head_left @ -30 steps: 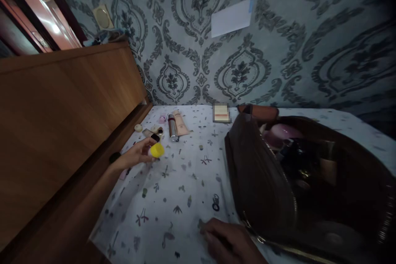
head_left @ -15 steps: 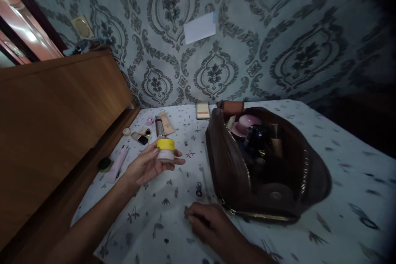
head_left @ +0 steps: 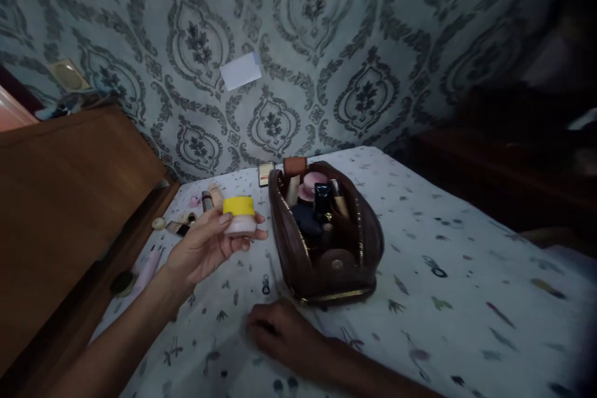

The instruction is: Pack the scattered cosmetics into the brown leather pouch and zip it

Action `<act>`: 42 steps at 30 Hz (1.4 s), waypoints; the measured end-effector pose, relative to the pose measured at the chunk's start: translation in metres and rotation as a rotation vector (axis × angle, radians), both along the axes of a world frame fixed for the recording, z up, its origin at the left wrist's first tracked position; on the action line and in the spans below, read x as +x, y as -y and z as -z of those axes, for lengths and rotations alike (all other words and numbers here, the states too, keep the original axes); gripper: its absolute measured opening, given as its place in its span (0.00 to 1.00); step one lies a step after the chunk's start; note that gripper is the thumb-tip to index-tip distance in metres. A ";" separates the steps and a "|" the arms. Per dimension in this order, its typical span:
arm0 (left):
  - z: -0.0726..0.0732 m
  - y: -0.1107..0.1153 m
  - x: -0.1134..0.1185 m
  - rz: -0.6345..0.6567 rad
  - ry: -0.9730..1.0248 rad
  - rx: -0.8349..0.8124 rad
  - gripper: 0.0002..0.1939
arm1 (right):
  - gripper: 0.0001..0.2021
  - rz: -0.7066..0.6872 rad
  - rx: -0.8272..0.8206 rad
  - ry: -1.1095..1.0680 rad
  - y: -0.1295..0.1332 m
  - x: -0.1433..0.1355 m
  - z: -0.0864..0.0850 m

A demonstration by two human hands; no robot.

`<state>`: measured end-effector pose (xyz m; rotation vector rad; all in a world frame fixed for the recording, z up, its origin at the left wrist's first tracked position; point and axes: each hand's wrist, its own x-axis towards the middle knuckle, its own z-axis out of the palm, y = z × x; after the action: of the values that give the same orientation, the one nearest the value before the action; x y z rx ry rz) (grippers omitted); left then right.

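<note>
A small cream jar point(head_left: 241, 225) with a yellow lid and a pale pinkish body is in my left hand point(head_left: 205, 252), gripped between thumb and fingers above the bed sheet. My right hand point(head_left: 280, 329) rests on the sheet in a loose fist, apart from everything but the cloth; I see nothing in it. Just beyond that fist stands a dark brown zip bag point(head_left: 298, 273), its mouth unzipped. Inside the bag lie a pink round item point(head_left: 314, 183), a black glossy item point(head_left: 321, 199) and a bottle with a tan lower part point(head_left: 340, 205).
Left of the bag, several cosmetics lie on the patterned sheet point(head_left: 410, 230), among them a pink tube point(head_left: 148, 268) and a dark green round item point(head_left: 122, 283). A small box point(head_left: 266, 174) stands by the wall. A wooden headboard point(head_left: 79, 180) borders the left side.
The view has swung to the right, so most things sit further left. The jar seems a little closer to me. The bag looks smaller and its mouth narrower. The right fist stays on the sheet.
</note>
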<state>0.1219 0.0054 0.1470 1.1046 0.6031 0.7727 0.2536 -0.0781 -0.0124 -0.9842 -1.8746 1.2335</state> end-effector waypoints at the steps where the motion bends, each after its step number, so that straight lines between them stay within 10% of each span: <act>1: -0.005 0.001 0.006 -0.005 -0.018 0.026 0.20 | 0.10 0.009 0.008 0.017 0.001 0.001 -0.001; 10: -0.046 -0.010 0.073 0.077 -0.397 0.599 0.26 | 0.12 -0.008 0.099 0.205 0.000 0.006 0.001; 21: -0.027 -0.033 0.125 0.510 -1.176 1.175 0.13 | 0.13 -0.036 0.021 0.230 -0.001 0.006 0.010; 27: -0.017 -0.024 0.123 0.632 -1.066 1.258 0.12 | 0.10 -0.129 0.049 0.329 -0.015 -0.007 0.027; 34: 0.007 -0.033 0.103 0.482 -0.677 1.165 0.24 | 0.06 -0.234 0.267 0.384 -0.019 -0.012 0.044; 42: 0.021 -0.040 0.147 0.792 -0.792 1.270 0.14 | 0.11 -0.280 0.036 0.438 -0.024 -0.004 0.015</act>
<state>0.2689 0.0454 0.1255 2.6590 0.1838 -0.1311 0.2496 -0.0544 -0.0274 -1.0619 -2.4351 1.2025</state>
